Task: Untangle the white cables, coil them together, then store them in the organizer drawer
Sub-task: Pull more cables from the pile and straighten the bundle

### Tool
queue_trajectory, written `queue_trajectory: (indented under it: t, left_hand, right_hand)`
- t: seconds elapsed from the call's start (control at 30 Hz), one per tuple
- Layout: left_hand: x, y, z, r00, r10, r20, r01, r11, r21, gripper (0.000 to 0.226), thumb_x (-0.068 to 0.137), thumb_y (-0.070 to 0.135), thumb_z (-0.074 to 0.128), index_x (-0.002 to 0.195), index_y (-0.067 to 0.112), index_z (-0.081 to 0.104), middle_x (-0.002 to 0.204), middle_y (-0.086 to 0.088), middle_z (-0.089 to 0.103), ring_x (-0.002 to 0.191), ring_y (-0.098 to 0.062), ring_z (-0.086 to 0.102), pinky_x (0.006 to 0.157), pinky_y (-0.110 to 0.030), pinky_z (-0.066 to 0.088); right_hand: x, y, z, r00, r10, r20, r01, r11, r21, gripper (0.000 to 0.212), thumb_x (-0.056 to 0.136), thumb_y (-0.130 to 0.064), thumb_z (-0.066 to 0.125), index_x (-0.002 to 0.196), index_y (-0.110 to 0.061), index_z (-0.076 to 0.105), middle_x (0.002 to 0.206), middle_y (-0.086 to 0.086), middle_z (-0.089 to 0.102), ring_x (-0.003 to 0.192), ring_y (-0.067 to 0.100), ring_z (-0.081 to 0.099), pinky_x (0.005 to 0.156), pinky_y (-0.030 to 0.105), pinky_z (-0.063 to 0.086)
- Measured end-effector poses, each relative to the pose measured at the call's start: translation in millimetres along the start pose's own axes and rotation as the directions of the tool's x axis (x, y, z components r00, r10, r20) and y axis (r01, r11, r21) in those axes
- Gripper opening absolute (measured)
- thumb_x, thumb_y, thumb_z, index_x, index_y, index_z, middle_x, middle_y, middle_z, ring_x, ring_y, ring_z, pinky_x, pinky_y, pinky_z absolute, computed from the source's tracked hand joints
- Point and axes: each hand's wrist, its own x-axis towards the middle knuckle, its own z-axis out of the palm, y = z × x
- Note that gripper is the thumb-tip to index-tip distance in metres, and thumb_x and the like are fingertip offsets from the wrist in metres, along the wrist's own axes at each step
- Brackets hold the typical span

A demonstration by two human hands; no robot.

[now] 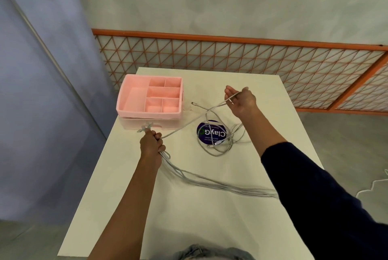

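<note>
The left hand (pixel 151 144) squeezes a bunch of thin white cables (pixel 210 182) tight, just in front of the pink plastic organizer box (pixel 147 114) at the back left of the white desk (pixel 199 228). The right hand (pixel 241 101) is held up, palm up with loose fingers, and one cable lies across it. More cable sits in a messy loop on a round purple sticker (pixel 212 132).

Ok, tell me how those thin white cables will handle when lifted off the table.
Probably floppy: the thin white cables trail limply from the left hand over the white table. Likely light: one strand rests across the open right hand. Apt to snag: loops lie crossed on the round purple sticker.
</note>
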Motion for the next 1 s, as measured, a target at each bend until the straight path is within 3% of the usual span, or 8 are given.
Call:
queue_trajectory:
  t: [0.2,0.4,0.47,0.53,0.63,0.77,0.9,1.0]
  left_hand:
    - [3,-2,-13,0.983,0.031,-0.180,-0.028,0.999,0.014,0.037,0.105,0.030,0.028,0.070,0.020,0.036,0.063,0.002,0.035,0.029,-0.002,0.024,0.031,-0.014,0.017]
    - [6,-1,-13,0.981,0.041,-0.190,-0.042,0.999,-0.002,0.037,0.105,0.031,0.028,0.070,0.020,0.036,0.063,0.003,0.035,0.029,-0.002,0.024,0.031,-0.014,0.018]
    - [8,-2,-16,0.977,0.036,-0.208,-0.038,0.999,-0.003,0.036,0.105,0.028,0.028,0.071,0.020,0.036,0.064,0.003,0.034,0.028,-0.002,0.024,0.031,-0.013,0.017]
    - [9,-3,-22,0.972,0.030,-0.234,-0.035,0.999,-0.017,0.034,0.104,0.024,0.028,0.072,0.020,0.037,0.066,0.003,0.033,0.029,-0.002,0.025,0.032,-0.013,0.017]
    - [7,-1,-31,0.967,0.021,-0.254,-0.034,0.998,-0.049,0.036,0.105,0.022,0.022,0.072,0.021,0.036,0.068,0.003,0.031,0.046,-0.004,0.029,0.041,-0.016,0.019]
    - [10,-9,-38,0.971,-0.012,-0.239,-0.008,0.996,-0.083,0.038,0.104,0.029,0.018,0.068,0.024,0.029,0.068,0.005,0.023,0.053,-0.007,0.023,0.040,-0.016,0.019]
    - [11,-14,-29,0.950,0.078,-0.304,-0.084,0.996,-0.007,0.039,0.105,0.031,0.026,0.067,0.022,0.031,0.064,0.003,0.026,0.034,-0.003,0.023,0.034,-0.013,0.015]
    - [10,-13,-22,0.949,0.122,-0.290,-0.107,0.992,0.065,0.037,0.105,0.031,0.027,0.069,0.022,0.034,0.064,0.002,0.029,0.040,-0.006,0.024,0.034,-0.014,0.017]
  right_hand:
    - [3,-9,-10,0.995,-0.089,0.051,0.092,0.994,-0.064,0.036,0.104,-0.020,0.032,0.090,-0.001,0.059,0.083,0.011,0.063,0.072,0.018,0.063,0.059,0.027,0.058]
    - [3,-19,-15,0.998,-0.042,-0.042,0.031,0.969,-0.245,0.027,0.105,-0.017,0.027,0.089,-0.007,0.047,0.044,0.001,0.062,0.030,0.007,0.048,0.038,0.015,0.044]
    - [0,-18,-22,0.998,0.066,-0.003,-0.062,0.928,-0.369,0.017,0.103,-0.008,0.028,0.099,-0.003,0.044,0.052,0.003,0.067,0.036,0.006,0.054,0.037,0.015,0.045]
    - [-1,-16,-33,0.989,0.147,0.023,-0.121,0.885,-0.451,0.015,0.103,-0.004,0.028,0.110,-0.003,0.041,0.075,0.008,0.071,0.063,0.012,0.068,0.044,0.018,0.052]
    - [5,-19,-47,0.997,0.064,-0.054,-0.082,0.862,-0.500,0.020,0.095,0.009,0.042,0.107,-0.004,0.050,0.091,0.011,0.062,0.074,0.016,0.066,0.054,0.024,0.056]
    - [10,-26,-49,0.999,-0.007,-0.045,-0.014,0.897,-0.442,0.025,0.097,-0.008,0.043,0.076,-0.006,0.056,0.059,0.002,0.066,0.054,0.008,0.066,0.062,0.023,0.049]
    - [10,-30,-45,0.999,-0.017,-0.033,-0.001,0.864,-0.504,0.027,0.099,-0.020,0.048,0.078,-0.009,0.058,0.040,-0.005,0.050,0.034,0.006,0.049,0.054,0.022,0.046]
    - [9,-31,-42,1.000,0.013,0.009,-0.005,0.820,-0.572,0.016,0.095,-0.015,0.055,0.084,-0.007,0.063,0.049,-0.003,0.047,0.035,0.004,0.050,0.050,0.019,0.049]
